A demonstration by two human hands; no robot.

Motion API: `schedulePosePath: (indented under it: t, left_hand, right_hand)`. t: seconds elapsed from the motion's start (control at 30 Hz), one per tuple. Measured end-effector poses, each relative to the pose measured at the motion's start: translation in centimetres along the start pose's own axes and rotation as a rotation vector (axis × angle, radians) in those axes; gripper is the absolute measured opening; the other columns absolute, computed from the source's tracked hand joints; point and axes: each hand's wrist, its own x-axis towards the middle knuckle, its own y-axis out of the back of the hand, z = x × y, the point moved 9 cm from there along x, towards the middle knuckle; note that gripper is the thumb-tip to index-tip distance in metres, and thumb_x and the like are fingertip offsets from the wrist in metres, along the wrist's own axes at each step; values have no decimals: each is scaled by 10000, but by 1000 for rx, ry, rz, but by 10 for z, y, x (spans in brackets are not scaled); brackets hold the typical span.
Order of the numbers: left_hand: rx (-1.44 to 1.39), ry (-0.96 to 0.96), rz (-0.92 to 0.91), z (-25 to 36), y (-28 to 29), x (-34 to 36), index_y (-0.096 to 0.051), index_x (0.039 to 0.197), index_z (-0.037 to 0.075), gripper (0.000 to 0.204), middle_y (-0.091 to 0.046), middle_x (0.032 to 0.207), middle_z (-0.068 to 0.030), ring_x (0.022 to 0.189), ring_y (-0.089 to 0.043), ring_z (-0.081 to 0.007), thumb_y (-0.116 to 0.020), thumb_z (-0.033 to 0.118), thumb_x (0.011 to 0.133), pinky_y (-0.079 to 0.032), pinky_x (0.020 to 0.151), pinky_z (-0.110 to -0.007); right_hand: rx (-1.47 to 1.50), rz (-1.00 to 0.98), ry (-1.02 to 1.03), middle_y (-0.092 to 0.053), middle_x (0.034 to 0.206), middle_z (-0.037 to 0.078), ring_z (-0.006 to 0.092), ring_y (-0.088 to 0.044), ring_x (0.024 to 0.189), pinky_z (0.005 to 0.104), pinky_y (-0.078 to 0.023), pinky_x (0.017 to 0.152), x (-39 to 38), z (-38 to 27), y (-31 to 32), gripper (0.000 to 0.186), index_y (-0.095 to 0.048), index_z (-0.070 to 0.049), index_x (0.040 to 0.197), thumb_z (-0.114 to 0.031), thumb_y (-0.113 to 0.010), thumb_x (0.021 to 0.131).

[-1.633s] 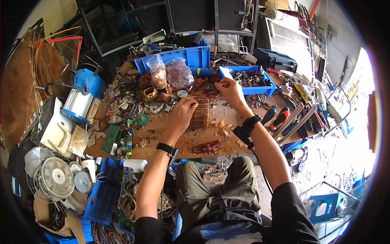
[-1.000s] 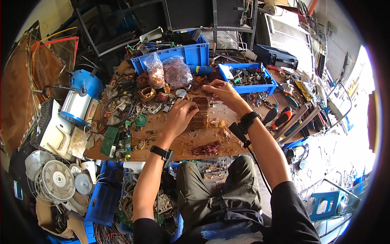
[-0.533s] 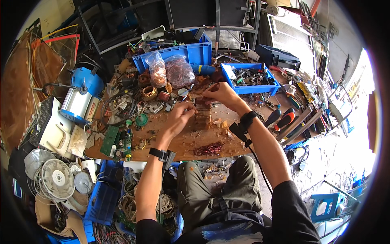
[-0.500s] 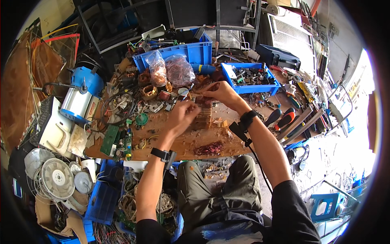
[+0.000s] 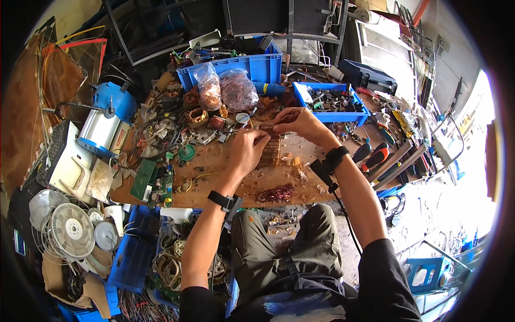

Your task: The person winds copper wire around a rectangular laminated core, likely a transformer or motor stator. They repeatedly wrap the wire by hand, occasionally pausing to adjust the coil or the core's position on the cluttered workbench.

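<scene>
Both hands have drawn closer together since the earliest frame; the right hand (image 5: 307, 126) has come left and nearer from beside the blue tray (image 5: 338, 117), while the left hand (image 5: 247, 153) sits slightly farther and to the right of where it was half a second ago. Their fingertips now nearly meet over the far end of the ridged copper-brown block (image 5: 271, 155); the block rests on the wooden table (image 5: 214, 161), centred in front of the person, its near end uncovered. Left thumb and forefinger are pressed together at the block's far left corner; whether a strand lies between them I cannot tell. Right fingers curl around a small reddish wire bunch (image 5: 290, 115), thumb and forefinger pinched toward the left hand; the exact point of contact is too small to make out.

Nearer than the block, a tangle of dark red wire (image 5: 276, 193) lies by the table's near edge; a green circuit board (image 5: 142, 180) is at the near left; two clear plastic bags (image 5: 240, 91) of coppery scrap stand on the far side, before a large blue bin (image 5: 263, 68); screwdrivers (image 5: 377, 155) lie to the right.
</scene>
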Motion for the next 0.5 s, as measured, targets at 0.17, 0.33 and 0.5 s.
schedulePosePath:
  t: [0.17,0.33,0.5]
  left_hand:
    - [-224,218,-74,-41,-12,-1,-771,1116,-40,266,-790,977,-144,842,-707,-155,-717,190,995,-534,738,-327]
    - [-299,187,-105,-38,-16,8,-770,1147,-42,273,-786,973,-88,899,-670,-107,-710,190,1017,-541,764,-319]
    - [-247,91,-79,-34,-13,12,-775,1139,-31,270,-780,979,-133,892,-692,-161,-714,202,1016,-548,767,-350]
  right_hand:
    - [-12,3,56,-782,989,66,119,-705,884,276,-569,840,-3,-3,-6,329,-774,10,1124,-106,-892,839]
    - [-93,70,66,-792,942,69,113,-711,865,268,-570,811,-2,-1,2,276,-803,12,1053,-120,-898,831]
    - [-55,89,38,-795,918,77,116,-718,825,277,-578,793,3,4,-4,239,-806,21,1039,-111,-876,852]
